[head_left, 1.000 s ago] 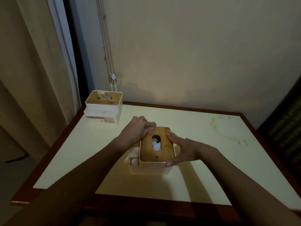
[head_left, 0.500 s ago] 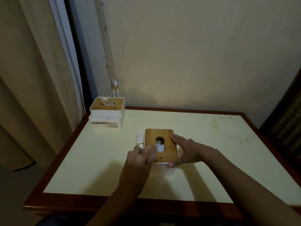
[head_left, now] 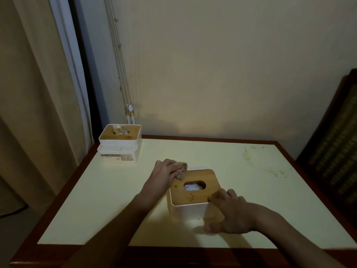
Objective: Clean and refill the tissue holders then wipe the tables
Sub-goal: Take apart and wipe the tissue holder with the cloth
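Dim light falls on a cream table [head_left: 116, 200] set against a plain wall. Your left hand [head_left: 168, 170] has its fingers curled over a small crumpled cloth [head_left: 181, 171], pressing it onto the far left corner of the wooden lid [head_left: 195, 187] of the tissue holder [head_left: 190, 209] so it can scrub there. Your right hand [head_left: 229, 213] grips the holder's near right corner, fingers on the lid and thumb low on the white side, likely bracing it against the wiping. It sits near the table's front edge, around the middle. White tissue shows through the lid's slot. A second holder [head_left: 119, 144] waits at the far left corner; brown stains [head_left: 266, 163] mark the far right.
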`<state>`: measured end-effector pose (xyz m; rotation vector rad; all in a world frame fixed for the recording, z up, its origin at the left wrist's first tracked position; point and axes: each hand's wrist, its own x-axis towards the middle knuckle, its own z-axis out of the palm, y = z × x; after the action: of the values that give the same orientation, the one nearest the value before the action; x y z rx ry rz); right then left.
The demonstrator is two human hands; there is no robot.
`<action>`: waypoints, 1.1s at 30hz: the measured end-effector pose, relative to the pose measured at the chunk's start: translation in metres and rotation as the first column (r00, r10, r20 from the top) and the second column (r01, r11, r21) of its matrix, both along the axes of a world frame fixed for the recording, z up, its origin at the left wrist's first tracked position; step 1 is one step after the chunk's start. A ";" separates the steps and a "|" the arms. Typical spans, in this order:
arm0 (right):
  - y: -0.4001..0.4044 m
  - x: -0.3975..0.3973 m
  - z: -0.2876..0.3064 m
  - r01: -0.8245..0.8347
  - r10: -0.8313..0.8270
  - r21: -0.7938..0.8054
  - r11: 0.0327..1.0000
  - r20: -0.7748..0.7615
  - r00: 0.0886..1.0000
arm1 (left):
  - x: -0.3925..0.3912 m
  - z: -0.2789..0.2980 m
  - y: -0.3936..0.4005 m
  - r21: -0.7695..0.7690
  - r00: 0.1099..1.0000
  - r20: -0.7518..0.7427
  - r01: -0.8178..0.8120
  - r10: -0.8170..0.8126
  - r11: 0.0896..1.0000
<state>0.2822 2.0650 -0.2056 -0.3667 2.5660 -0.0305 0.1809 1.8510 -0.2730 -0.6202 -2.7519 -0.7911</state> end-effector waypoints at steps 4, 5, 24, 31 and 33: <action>0.016 -0.022 -0.009 0.068 -0.091 -0.172 0.983 -0.130 0.987 | -0.013 0.004 0.004 -0.063 0.999 0.013 0.046 -0.045 0.997; 0.021 -0.029 -0.013 0.085 -0.110 -0.177 0.981 -0.137 0.985 | -0.014 0.004 0.003 -0.075 0.998 0.010 0.060 -0.059 0.995; 0.021 -0.089 -0.014 -0.030 0.033 0.073 0.997 -0.039 0.999 | 0.042 0.018 -0.007 -0.103 0.953 0.105 0.294 -0.284 0.950; 0.019 -0.093 -0.014 -0.044 0.048 0.106 0.993 -0.035 0.998 | 0.027 0.012 0.005 -0.026 0.977 0.050 0.211 -0.209 0.977; 0.018 -0.095 -0.013 -0.040 0.043 0.105 0.994 -0.021 0.999 | 0.010 0.007 0.006 -0.013 0.991 0.065 0.117 -0.115 0.993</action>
<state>0.1877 2.0833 -0.2185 -0.3825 2.5697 0.1236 0.1910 1.8569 -0.2656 -0.7777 -2.8040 -0.8269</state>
